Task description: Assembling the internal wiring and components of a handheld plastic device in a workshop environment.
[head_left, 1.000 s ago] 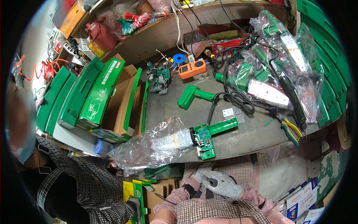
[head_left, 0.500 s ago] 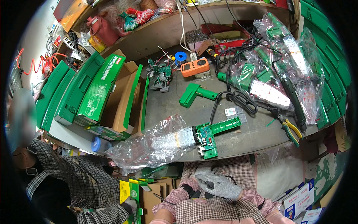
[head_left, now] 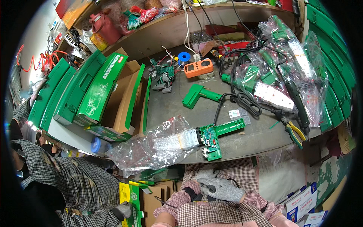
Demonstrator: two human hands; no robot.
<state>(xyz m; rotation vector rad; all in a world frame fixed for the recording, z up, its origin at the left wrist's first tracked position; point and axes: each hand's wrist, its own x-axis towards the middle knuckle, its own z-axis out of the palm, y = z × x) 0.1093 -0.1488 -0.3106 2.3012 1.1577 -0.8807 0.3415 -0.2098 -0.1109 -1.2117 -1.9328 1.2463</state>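
Head view: the right hand (head_left: 223,190) lies across the left hand (head_left: 206,174); whether either's fingers are curled closed, one cannot tell. Beyond them, the opened green tool (head_left: 213,139) rests near the table's (head_left: 166,108) front edge; clear plastic (head_left: 138,153) wraps its silver end.

From my head, 1 fisheye camera looks forward and down, close above my checked apron (head_left: 219,215) and workbench (head_left: 163,105).

A red jug (head_left: 104,29) stands near bundled red wires (head_left: 146,15), with a coiled orange hose (head_left: 48,62) further left.
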